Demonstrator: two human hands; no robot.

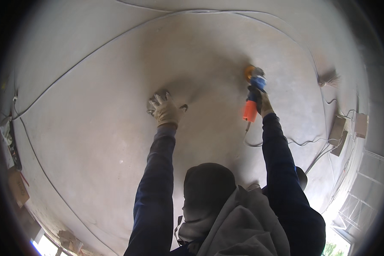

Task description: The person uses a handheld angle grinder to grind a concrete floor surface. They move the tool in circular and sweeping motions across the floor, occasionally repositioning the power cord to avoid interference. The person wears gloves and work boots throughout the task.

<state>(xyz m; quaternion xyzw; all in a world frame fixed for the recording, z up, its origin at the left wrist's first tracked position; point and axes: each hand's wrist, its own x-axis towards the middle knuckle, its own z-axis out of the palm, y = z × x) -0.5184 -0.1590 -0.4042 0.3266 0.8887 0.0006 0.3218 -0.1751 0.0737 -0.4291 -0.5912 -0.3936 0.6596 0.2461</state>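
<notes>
My left hand (167, 112), in a pale work glove, is spread over a small grey piece (151, 106). Fingers curl over its top, and the thumb with its dark tip sticks out to the right. What kind of piece it is, I cannot make out. My right hand (264, 103) grips an angle grinder (250, 110) with an orange rear body and a blue front. Its yellow-orange round head (249, 73) points up and away, blurred by motion. A grey cord (254, 145) trails from the grinder's rear end, passing behind my right forearm.
Both hands are over a wide pale, dusty surface (94, 141). A long cable (87, 55) arcs across the far side and down the left. A small brush-like bundle (328, 80) and brown blocks (338, 130) with wires lie right. Grey cloth (247, 222) and a dark rounded form (209, 187) fill the near middle.
</notes>
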